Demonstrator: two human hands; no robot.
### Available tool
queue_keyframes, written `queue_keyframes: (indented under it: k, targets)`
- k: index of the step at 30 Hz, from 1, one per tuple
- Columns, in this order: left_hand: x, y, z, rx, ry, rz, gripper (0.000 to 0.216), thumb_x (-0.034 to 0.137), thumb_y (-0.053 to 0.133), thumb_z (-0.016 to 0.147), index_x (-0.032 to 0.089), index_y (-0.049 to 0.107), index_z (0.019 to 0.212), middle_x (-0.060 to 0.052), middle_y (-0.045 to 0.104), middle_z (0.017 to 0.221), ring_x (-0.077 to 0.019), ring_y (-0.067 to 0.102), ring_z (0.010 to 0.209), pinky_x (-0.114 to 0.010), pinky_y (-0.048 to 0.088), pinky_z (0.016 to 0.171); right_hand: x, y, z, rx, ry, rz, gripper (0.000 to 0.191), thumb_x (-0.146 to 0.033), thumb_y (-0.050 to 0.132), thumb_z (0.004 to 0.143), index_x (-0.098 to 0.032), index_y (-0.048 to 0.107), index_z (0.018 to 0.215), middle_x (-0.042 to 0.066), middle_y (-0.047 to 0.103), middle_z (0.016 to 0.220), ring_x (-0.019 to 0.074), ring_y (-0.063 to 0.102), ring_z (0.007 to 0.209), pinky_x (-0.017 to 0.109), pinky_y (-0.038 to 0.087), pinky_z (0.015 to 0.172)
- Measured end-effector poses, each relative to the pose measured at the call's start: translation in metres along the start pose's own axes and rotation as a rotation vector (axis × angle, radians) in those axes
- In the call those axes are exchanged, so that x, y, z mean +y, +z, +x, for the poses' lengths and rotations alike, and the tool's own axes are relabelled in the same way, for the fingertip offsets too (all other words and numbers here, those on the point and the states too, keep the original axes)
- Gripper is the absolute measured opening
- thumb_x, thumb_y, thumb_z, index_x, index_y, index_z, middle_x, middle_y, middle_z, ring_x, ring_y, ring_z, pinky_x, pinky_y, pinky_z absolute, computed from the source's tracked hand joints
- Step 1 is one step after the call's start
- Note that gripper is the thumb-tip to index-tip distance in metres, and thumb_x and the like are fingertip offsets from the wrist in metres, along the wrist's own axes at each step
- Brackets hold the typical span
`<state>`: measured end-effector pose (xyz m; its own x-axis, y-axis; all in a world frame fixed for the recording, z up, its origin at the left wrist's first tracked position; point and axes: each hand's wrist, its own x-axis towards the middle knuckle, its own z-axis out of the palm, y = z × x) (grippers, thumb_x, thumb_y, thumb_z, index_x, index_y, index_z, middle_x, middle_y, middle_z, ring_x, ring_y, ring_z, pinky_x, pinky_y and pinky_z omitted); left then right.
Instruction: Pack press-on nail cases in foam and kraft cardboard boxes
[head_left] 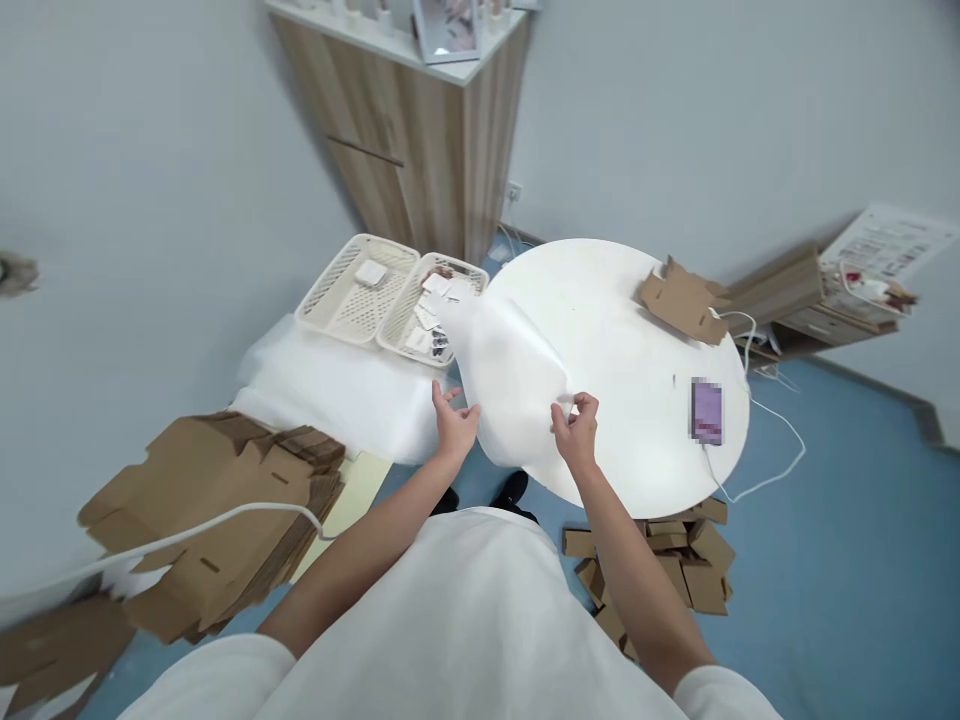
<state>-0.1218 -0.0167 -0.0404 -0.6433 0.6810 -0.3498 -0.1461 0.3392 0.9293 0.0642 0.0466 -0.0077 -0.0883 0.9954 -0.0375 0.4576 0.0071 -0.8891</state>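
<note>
White foam sheet (510, 375) lies over the round table's (622, 330) near-left edge. Right hand (576, 428) pinches its near edge; left hand (454, 422) loose, fingers spread against its left side. Floppy stuff: likely wants even two-handed tension, no creasing.

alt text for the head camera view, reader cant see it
A right hand pinches the edge of a thin white sheet draped over a round white table, the left hand open beside it. A phone and a cardboard piece lie on the table; two baskets and stacked cardboard sit to the left.
</note>
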Motion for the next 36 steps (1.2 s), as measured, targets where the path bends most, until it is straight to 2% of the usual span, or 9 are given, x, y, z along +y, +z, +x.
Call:
queue_keyframes:
  k: [4, 9, 15, 23, 27, 29, 31, 34, 36]
  targets:
    - [0.01, 0.058, -0.005, -0.131, 0.134, 0.132, 0.094, 0.019, 0.06, 0.069, 0.031, -0.004, 0.138, -0.009, 0.041, 0.128, -0.0078, 0.059, 0.069, -0.025, 0.047, 0.07, 0.041, -0.055, -0.012, 0.12, 0.175, 0.159, 0.039, -0.041, 0.056, 0.071, -0.025, 0.03, 0.095, 0.001, 0.046, 0.1, 0.0037, 0.047, 0.044, 0.024, 0.044, 0.045]
    - [0.012, 0.123, -0.011, -0.248, 0.183, 0.308, 0.094, 0.019, 0.061, 0.068, 0.029, 0.0, 0.139, -0.009, 0.045, 0.125, -0.0087, 0.058, 0.068, -0.026, 0.044, 0.076, 0.09, -0.101, -0.021, 0.17, 0.381, 0.348, 0.045, -0.041, 0.061, 0.065, -0.025, 0.029, 0.093, -0.004, 0.048, 0.083, 0.0077, 0.05, 0.052, 0.024, 0.047, 0.046]
    - [-0.001, 0.166, -0.016, -0.306, 0.187, 0.458, 0.091, 0.019, 0.06, 0.07, 0.026, 0.001, 0.14, -0.01, 0.046, 0.125, -0.0128, 0.058, 0.075, -0.03, 0.043, 0.077, 0.129, -0.132, -0.023, 0.193, 0.462, 0.335, 0.041, -0.038, 0.058, 0.064, -0.023, 0.033, 0.092, -0.005, 0.049, 0.079, 0.0073, 0.05, 0.05, 0.023, 0.043, 0.049]
    - [-0.016, 0.183, -0.005, -0.267, 0.188, 0.566, 0.083, 0.016, 0.056, 0.073, 0.023, 0.007, 0.139, -0.012, 0.045, 0.124, -0.013, 0.057, 0.073, -0.036, 0.044, 0.084, 0.152, -0.127, 0.0, 0.166, 0.492, 0.206, 0.026, -0.037, 0.052, 0.067, -0.022, 0.042, 0.085, -0.001, 0.05, 0.081, 0.0089, 0.05, 0.051, 0.025, 0.043, 0.05]
    - [-0.018, 0.187, 0.001, -0.289, 0.221, 0.529, 0.077, 0.02, 0.053, 0.077, 0.023, 0.007, 0.139, -0.015, 0.039, 0.13, -0.0182, 0.058, 0.093, -0.037, 0.042, 0.088, 0.154, -0.126, 0.008, 0.127, 0.416, 0.007, 0.026, -0.037, 0.046, 0.073, -0.02, 0.047, 0.092, 0.006, 0.054, 0.093, 0.0149, 0.055, 0.067, 0.03, 0.047, 0.062]
    - [-0.02, 0.183, -0.004, -0.278, 0.33, 0.598, 0.074, 0.023, 0.051, 0.078, 0.02, 0.008, 0.139, -0.017, 0.032, 0.136, -0.0242, 0.047, 0.113, -0.04, 0.038, 0.093, 0.153, -0.128, 0.005, 0.128, 0.294, -0.168, 0.033, -0.035, 0.045, 0.075, -0.018, 0.046, 0.104, 0.011, 0.053, 0.105, 0.0208, 0.056, 0.087, 0.036, 0.046, 0.075]
    - [-0.026, 0.172, -0.014, -0.293, 0.505, 0.746, 0.069, 0.026, 0.049, 0.079, 0.017, 0.014, 0.138, -0.017, 0.026, 0.14, -0.0288, 0.029, 0.128, -0.045, 0.031, 0.099, 0.151, -0.129, -0.003, 0.088, 0.119, -0.368, 0.039, -0.03, 0.044, 0.077, -0.017, 0.044, 0.113, 0.015, 0.048, 0.119, 0.0255, 0.046, 0.109, 0.041, 0.04, 0.088]
    - [-0.039, 0.152, -0.037, -0.499, 0.776, 0.998, 0.056, 0.03, 0.047, 0.08, 0.021, 0.031, 0.133, -0.012, 0.029, 0.141, -0.0293, 0.017, 0.133, -0.049, 0.018, 0.103, 0.15, -0.127, -0.018, -0.122, -0.117, -0.603, 0.039, -0.025, 0.044, 0.079, -0.018, 0.044, 0.118, 0.014, 0.039, 0.132, 0.0271, 0.03, 0.126, 0.045, 0.027, 0.099]
    - [-0.048, 0.141, -0.049, -0.619, 0.85, 1.143, 0.052, 0.032, 0.047, 0.08, 0.024, 0.037, 0.13, -0.01, 0.03, 0.141, -0.0295, 0.016, 0.133, -0.051, 0.014, 0.104, 0.152, -0.124, -0.022, -0.251, -0.179, -0.698, 0.039, -0.023, 0.042, 0.081, -0.019, 0.044, 0.119, 0.012, 0.035, 0.137, 0.0275, 0.026, 0.129, 0.048, 0.021, 0.101]
